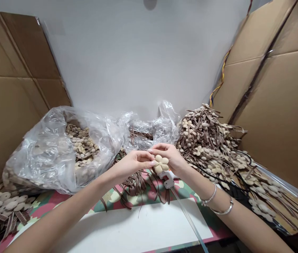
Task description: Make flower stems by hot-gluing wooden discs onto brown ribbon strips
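Observation:
A cream flower with rounded petals (161,164) is held up near the middle of the view. My left hand (141,162) pinches its left petal between thumb and fingers. Close against it, my right hand (168,156) has its fingers closed at the flower's upper edge, and what they grip there is too small to make out. Just below and behind the flower lies a white glue gun (168,178) with a clear glue stick trailing toward the front. Brown stitched ribbons (135,184) are spread on the table behind my hands.
A clear plastic bag (48,147) of cream flowers stands at the left, another bag (164,130) with brown strips at the back. Finished-looking flowers with ribbons form a pile (204,140) at the right. A white board (138,225) lies in front; cardboard walls (283,105) flank the table.

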Demonstrator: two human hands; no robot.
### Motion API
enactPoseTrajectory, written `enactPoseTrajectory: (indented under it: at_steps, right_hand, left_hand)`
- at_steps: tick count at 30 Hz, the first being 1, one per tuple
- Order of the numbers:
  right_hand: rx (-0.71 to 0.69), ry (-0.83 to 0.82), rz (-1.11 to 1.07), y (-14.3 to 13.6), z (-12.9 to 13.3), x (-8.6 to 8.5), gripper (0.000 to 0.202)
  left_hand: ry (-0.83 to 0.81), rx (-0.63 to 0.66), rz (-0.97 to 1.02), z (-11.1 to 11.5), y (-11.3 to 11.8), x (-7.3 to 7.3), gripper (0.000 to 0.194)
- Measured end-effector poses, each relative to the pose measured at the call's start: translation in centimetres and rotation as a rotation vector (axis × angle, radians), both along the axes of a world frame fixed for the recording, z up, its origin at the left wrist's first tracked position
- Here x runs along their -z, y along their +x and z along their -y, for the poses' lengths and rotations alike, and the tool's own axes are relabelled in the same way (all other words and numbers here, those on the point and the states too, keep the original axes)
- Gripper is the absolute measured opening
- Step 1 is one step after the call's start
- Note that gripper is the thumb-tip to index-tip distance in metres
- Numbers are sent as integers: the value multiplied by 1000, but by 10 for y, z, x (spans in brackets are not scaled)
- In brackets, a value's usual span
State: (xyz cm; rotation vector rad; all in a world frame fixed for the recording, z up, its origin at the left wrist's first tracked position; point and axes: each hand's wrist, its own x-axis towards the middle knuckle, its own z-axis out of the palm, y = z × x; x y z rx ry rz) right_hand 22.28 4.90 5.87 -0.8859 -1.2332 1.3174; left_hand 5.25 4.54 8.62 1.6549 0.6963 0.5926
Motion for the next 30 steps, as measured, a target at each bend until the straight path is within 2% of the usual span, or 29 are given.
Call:
enactPoseTrajectory:
  at_steps: [4, 9, 14, 19, 30]
  right_hand:
    - [14, 28, -31, -1, 2, 3, 20]
    - [19, 35, 21, 0, 4, 1, 32]
    - [64, 114, 125, 1, 3, -1, 19]
    - [80, 127, 134, 0, 5, -3, 21]
    - [171, 134, 119, -3, 8, -3, 22]
  left_hand:
    - [-4, -14, -34, 2, 2, 1, 11]
    - [-9, 16, -61, 0, 0, 0, 11]
    - [30, 113, -116, -1, -5, 0, 13]
    - [92, 151, -115, -2, -7, 0, 16]
    - [83, 176, -124, -6, -8, 2, 15]
